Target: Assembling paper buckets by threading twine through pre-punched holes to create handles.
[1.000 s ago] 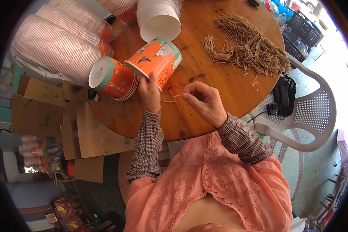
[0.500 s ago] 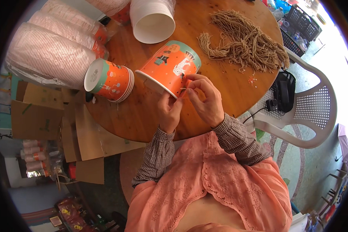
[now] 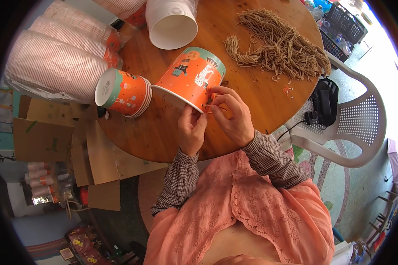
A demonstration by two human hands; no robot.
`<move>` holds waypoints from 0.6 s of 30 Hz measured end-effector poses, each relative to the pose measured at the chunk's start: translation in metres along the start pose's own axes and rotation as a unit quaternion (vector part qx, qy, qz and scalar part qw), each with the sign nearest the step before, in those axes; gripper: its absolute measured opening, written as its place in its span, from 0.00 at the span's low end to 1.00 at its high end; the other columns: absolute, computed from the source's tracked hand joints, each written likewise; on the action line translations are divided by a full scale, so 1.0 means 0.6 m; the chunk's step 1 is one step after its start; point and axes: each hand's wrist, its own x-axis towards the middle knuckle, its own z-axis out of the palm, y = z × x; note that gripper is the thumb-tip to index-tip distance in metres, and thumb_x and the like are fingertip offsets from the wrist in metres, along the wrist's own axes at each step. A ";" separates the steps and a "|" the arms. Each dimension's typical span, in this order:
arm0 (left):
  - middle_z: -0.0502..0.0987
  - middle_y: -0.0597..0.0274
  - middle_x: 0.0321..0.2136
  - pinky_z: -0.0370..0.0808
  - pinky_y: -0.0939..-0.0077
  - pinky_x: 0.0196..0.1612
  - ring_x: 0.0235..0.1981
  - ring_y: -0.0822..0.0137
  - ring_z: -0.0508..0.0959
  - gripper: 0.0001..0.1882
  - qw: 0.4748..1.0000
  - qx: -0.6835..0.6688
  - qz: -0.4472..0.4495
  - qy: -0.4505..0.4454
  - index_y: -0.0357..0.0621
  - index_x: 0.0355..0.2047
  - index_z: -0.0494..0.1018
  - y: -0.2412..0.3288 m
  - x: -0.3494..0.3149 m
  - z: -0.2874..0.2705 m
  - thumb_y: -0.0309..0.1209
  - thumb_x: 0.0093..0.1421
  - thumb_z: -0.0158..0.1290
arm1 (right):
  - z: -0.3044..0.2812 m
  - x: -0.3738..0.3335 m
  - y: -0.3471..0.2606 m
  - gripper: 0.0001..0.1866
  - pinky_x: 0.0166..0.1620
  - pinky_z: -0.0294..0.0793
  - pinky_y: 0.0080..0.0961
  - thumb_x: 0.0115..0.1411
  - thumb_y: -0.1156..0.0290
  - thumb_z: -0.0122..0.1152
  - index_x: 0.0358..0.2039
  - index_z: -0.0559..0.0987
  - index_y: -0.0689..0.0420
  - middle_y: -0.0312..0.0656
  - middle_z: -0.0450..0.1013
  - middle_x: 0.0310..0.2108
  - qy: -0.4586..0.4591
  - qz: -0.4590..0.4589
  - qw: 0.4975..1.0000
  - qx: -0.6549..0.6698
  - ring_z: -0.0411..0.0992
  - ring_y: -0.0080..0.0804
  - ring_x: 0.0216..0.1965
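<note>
Left hand (image 3: 191,132) clamps the orange bucket (image 3: 191,79) by its rim (image 3: 176,97) over the table (image 3: 269,104), the right hand (image 3: 234,115) touching its side, pinch unclear — this bucket looks unfinished, with plenty of twine (image 3: 283,48) lying unused.

Before you, over the wooden table (image 3: 256,110), the paper bucket (image 3: 185,81) is between a bucket stack (image 3: 130,93) on your left and a yarn hank (image 3: 292,51) on your right (a plastic armchair (image 3: 357,154) farther right), nested tubs (image 3: 173,32) behind.
</note>
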 end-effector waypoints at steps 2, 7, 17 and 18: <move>0.73 0.56 0.47 0.72 0.78 0.49 0.46 0.70 0.75 0.23 1.000 0.002 0.001 0.001 0.30 0.58 0.61 0.001 0.000 0.001 0.19 0.62 0.46 | -0.001 0.001 -0.002 0.04 0.50 0.72 0.30 0.55 0.78 0.60 0.31 0.74 0.61 0.46 0.71 0.50 0.000 -0.006 1.000 -0.009 0.72 0.39 0.49; 0.73 0.56 0.46 0.73 0.78 0.48 0.46 0.70 0.75 0.22 1.000 0.002 0.009 -0.004 0.30 0.57 0.61 0.000 0.001 0.004 0.20 0.62 0.48 | 0.003 -0.001 -0.006 0.04 0.49 0.72 0.30 0.55 0.78 0.61 0.31 0.75 0.61 0.46 0.71 0.50 0.002 -0.008 1.000 -0.018 0.72 0.39 0.47; 0.74 0.58 0.44 0.73 0.80 0.47 0.44 0.72 0.75 0.19 1.000 0.012 0.022 -0.014 0.30 0.55 0.65 0.004 -0.002 0.009 0.21 0.64 0.48 | 0.004 0.001 -0.002 0.05 0.48 0.73 0.31 0.54 0.77 0.62 0.32 0.76 0.60 0.47 0.70 0.50 0.009 -0.039 0.998 -0.056 0.72 0.41 0.46; 0.75 0.58 0.44 0.74 0.80 0.46 0.43 0.73 0.75 0.18 1.000 0.024 0.016 -0.014 0.30 0.54 0.66 0.004 -0.004 0.009 0.21 0.64 0.49 | 0.004 0.003 -0.001 0.05 0.48 0.73 0.31 0.53 0.78 0.62 0.32 0.76 0.60 0.47 0.70 0.49 0.013 -0.045 0.997 -0.064 0.72 0.41 0.46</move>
